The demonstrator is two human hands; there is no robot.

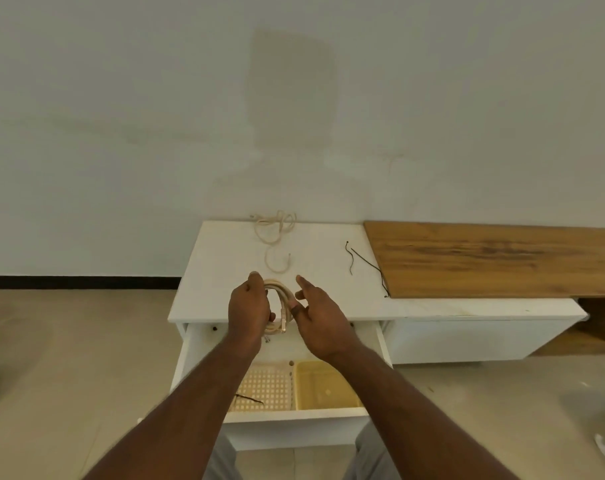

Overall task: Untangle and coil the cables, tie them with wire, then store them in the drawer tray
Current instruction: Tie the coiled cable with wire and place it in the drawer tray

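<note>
The left hand (248,308) has its fingers curled round a coiled beige cable (277,308), holding the loops upright above the front edge of the white cabinet top (218,271). The right hand (316,315) is just beside the coil, fingers straight and loosely spread; its thumb seems to touch the coil's right side, though the contact is hard to make out. A cable end with a connector hangs below the left hand.

Beyond the hands, the rest of the cable lies on the cabinet top: a loose curve (277,262) and, against the wall, a tangled bunch (275,225). Two dark tie wires (363,265) lie to the right, near a wooden board (495,259).

Beneath the forearms the drawer (287,419) stands open. It holds a perforated tray (266,388), with another dark wire (249,398) lying in it, and a yellow tray (323,386) beside it.
</note>
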